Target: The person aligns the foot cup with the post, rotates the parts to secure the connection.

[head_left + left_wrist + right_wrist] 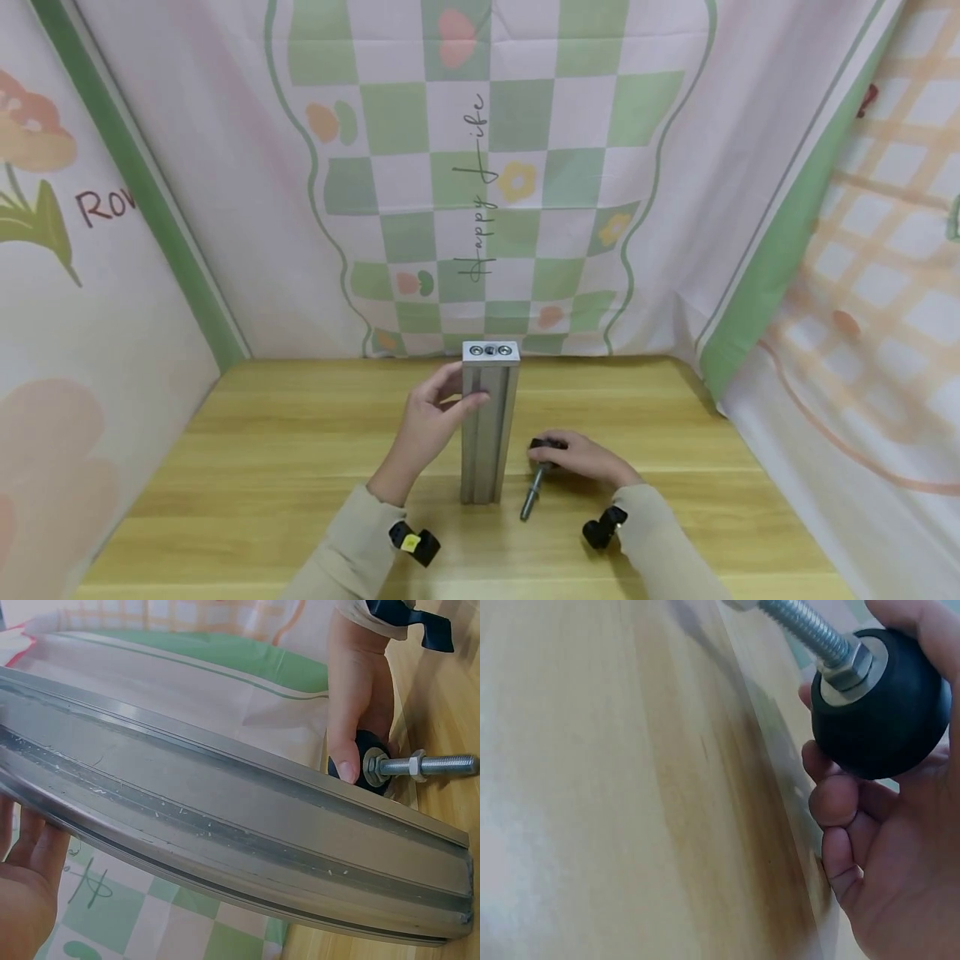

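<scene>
An aluminium extrusion profile (482,454) stands upright on the table, its top end plate showing three round holes in a row. My left hand (429,417) grips it near the top, thumb across the near face and the other fingers around the left side. To the right of the profile, my right hand (585,458) holds a levelling foot (889,709) by its black round base. Its threaded stud (532,497), which carries a nut, slants down toward the tabletop in the head view. Small pale flecks lie in the profile's groove (187,814) in the left wrist view.
The wood-grain table (300,442) spreads out on both sides of the profile. A checked green and white cloth (525,117) hangs behind its back edge. Printed cloths hang at left (67,333) and right (847,333). Each sleeve bears a black wrist camera.
</scene>
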